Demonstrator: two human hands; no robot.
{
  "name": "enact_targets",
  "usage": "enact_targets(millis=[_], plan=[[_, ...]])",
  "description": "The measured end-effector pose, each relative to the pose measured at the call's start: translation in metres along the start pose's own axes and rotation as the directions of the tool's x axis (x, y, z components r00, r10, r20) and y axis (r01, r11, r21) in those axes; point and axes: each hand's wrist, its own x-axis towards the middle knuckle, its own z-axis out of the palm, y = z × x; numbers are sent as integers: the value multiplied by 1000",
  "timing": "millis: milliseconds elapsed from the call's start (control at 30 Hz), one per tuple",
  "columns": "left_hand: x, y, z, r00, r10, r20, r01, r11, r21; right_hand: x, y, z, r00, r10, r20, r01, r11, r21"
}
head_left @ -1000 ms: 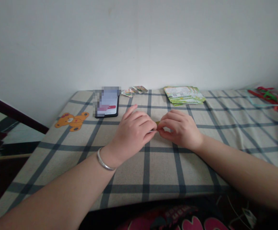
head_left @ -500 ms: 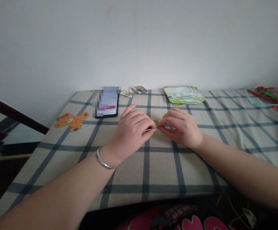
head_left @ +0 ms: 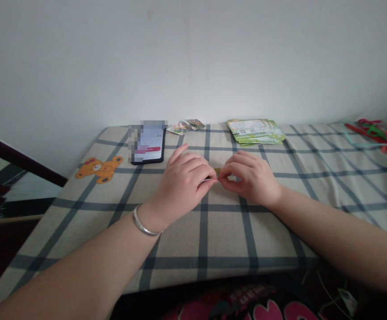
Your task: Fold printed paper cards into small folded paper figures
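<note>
My left hand [head_left: 189,181], with a silver bangle at the wrist, pinches a small thin card [head_left: 218,170] between thumb and fingers. Most of the card is hidden by the fingers; a pale edge and a bit of yellow-green show. The tips of my right hand [head_left: 251,178] close on the card's right end, and the two hands nearly touch. Both are held over the checked tablecloth [head_left: 225,231]. Beyond them lie several small picture cards [head_left: 177,129] and a stack of green and white printed sheets [head_left: 258,132].
A phone [head_left: 151,144] with its screen lit lies at the back left, in front of the wall. Left of it is a flat orange bear figure [head_left: 98,169]. Red, green and pale blue ribbons [head_left: 378,135] lie in a heap at the far right. A dark rail [head_left: 23,158] runs beside the table's left edge.
The fingertips of my right hand have shifted very slightly at the card, and a little less of its yellow-green part shows. Otherwise both hands hold the same place.
</note>
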Motion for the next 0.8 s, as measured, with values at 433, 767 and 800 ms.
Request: enact_targets(millis=[433,767,800], plan=[[-1,-2,0,999,-34,22,34,999,12,0,2,1,999,26,35,-27,999,30],[-2,-5,4,999,-25,33,26,999,-32,-2,3,1,995,53,81,-64,989,130],[-2,-5,4,999,-23,30,24,999,-41,-2,3,0,995,51,82,-61,990,125]])
